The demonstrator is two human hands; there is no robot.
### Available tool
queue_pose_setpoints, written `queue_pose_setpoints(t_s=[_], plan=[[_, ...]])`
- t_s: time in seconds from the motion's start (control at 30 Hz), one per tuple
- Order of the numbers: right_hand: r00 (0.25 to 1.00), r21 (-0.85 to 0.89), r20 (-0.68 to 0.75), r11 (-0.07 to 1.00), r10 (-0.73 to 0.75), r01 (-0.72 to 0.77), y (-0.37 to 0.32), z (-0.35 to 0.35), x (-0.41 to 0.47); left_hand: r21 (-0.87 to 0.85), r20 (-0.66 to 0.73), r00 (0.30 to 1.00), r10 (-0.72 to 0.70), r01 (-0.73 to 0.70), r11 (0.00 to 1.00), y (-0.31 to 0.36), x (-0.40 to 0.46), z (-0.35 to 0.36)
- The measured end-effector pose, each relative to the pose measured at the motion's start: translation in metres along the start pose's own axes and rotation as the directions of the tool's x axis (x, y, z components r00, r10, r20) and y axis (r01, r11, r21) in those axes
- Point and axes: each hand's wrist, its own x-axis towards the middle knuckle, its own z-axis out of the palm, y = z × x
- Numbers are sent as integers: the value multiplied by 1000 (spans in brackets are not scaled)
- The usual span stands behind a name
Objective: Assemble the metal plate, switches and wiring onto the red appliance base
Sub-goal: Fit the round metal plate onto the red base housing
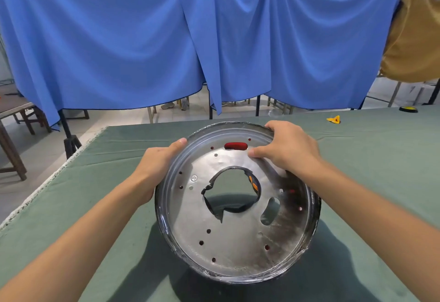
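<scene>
- Your forearms reach in from both lower corners, bare, meeting at the metal plate in the middle of the bench.
- That plate is round, dull silver and scuffed, with a raised rim, small punched holes around its face and a jagged central cutout edged in black.
- Red shows through an oval slot near the far rim and through several holes: that's the red appliance base underneath, mostly hidden.
- Your left hand has its grip curled round the left rim, thumb on top.
- Your right hand clasps the far right rim, thumb pressed onto the plate face.
- Green cloth, slightly creased, covers the bench; a small yellow piece lies far right.
- Blue drapes hang behind.
</scene>
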Motion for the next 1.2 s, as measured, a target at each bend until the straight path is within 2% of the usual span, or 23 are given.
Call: queue_pose_setpoints(t_s=[0.23,0.37,0.47,0.77,1.2], plan=[[997,7,62,999,40,-40,0,0,-3,47,-12,1000,-9,9,999,-5,4,3],[995,5,76,998,63,-64,4,0,-2,46,42,999,-8,6,999,-1,1,6],[993,8,94,997,76,-77,8,1,-2,69,109,992,66,-74,995,0,-2,4],[981,71,172,992,87,-101,14,6,-7,212,71,989,133,-145,966,8,-7,2],[942,68,321,990,92,-120,16,21,-6,513,113,994,-9,-50,857,-1,6,-1]])
